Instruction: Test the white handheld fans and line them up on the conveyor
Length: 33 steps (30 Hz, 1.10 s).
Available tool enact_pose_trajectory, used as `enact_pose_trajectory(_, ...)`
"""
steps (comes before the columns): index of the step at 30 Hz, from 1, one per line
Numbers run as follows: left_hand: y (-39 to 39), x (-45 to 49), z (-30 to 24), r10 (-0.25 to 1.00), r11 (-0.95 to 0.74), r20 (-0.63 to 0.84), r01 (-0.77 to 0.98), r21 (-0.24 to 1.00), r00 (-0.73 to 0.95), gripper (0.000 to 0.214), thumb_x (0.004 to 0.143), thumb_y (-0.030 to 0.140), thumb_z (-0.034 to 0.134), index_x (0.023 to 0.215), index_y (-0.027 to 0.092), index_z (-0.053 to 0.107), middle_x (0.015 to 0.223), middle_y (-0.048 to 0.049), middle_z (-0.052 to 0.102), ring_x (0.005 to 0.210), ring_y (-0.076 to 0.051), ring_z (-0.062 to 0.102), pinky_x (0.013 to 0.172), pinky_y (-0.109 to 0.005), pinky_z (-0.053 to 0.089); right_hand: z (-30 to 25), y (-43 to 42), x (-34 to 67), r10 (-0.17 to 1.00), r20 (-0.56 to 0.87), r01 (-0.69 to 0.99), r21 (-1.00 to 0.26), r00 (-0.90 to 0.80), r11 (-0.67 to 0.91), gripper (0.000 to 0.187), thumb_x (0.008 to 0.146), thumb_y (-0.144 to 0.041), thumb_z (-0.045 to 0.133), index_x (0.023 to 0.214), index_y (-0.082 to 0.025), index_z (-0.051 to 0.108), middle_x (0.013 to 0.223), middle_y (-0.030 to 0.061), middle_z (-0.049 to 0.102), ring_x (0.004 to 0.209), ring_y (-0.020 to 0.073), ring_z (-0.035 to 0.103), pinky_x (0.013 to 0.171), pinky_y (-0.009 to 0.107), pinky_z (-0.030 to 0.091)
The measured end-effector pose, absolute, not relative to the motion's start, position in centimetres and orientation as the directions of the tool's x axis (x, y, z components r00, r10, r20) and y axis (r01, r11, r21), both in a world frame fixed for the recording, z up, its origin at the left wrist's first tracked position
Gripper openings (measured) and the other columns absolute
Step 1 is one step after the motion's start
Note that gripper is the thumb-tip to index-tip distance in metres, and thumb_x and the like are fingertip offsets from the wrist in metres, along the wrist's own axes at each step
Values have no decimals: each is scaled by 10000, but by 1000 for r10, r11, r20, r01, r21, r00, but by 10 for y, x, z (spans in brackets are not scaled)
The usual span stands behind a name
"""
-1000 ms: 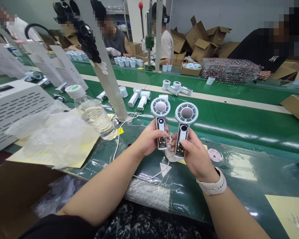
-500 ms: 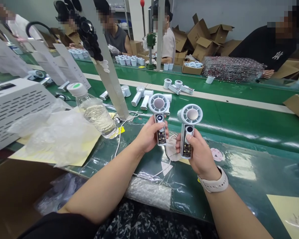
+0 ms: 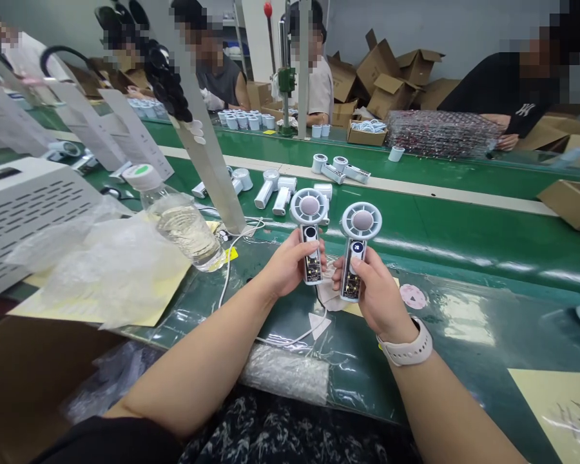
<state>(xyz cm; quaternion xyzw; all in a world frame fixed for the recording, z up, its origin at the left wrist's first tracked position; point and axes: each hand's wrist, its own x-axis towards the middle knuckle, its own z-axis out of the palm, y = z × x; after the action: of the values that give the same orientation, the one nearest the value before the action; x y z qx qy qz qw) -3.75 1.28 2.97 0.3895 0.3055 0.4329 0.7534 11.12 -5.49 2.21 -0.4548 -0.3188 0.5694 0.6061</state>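
1. Left hand grips a handheld fan closed around its handle, fan head pointing to 12 o'clock.
2. Right hand grips a second fan the same way, just beside it, display lit.
3. More fans lie at 12 o'clock on the bench.

left hand: handheld fan | right hand: 2nd fan
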Motion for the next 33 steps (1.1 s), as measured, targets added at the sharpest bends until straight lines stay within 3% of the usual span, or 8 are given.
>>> enact_pose_trajectory(18, 16, -37, 25, 891, 260, -72, -375, 890, 448, 365, 685, 339, 770, 938, 196, 548, 709, 9, 643, 545, -167, 607, 541, -319, 462, 22, -54, 112, 982, -93, -389, -921, 168, -20, 210, 830, -394, 679, 935, -245, 575, 787, 0, 680, 602, 150, 614, 545, 328, 533)
enact_pose_trajectory(24, 18, -38, 24, 912, 246, -72, -398, 884, 403, 614, 600, 514, 908, 945, 201, 507, 760, 3, 678, 540, -152, 631, 539, -300, 491, 20, -51, 115, 969, -138, -420, -907, 205, -40, 232, 813, -415, 692, 913, -228, 595, 793, 14, 668, 609, 158, 606, 554, 339, 536)
enact_pose_trajectory(29, 22, -41, 24, 898, 350, -217, -323, 879, 384, 518, 778, 685, 667, 880, 189, 557, 610, -41, 679, 435, -163, 594, 461, -295, 485, 23, -51, 114, 974, -184, -451, -886, 131, -107, 223, 774, -333, 744, 931, -236, 619, 850, 12, 672, 676, 165, 624, 653, 362, 571)
enact_pose_trajectory(33, 21, -42, 27, 911, 322, -178, -370, 872, 373, 281, 811, 443, 585, 918, 186, 544, 673, -39, 713, 484, -189, 643, 474, -303, 510, 20, -53, 112, 984, -121, -434, -900, 130, -53, 266, 788, -361, 726, 989, -232, 610, 889, 12, 678, 700, 162, 644, 658, 355, 575)
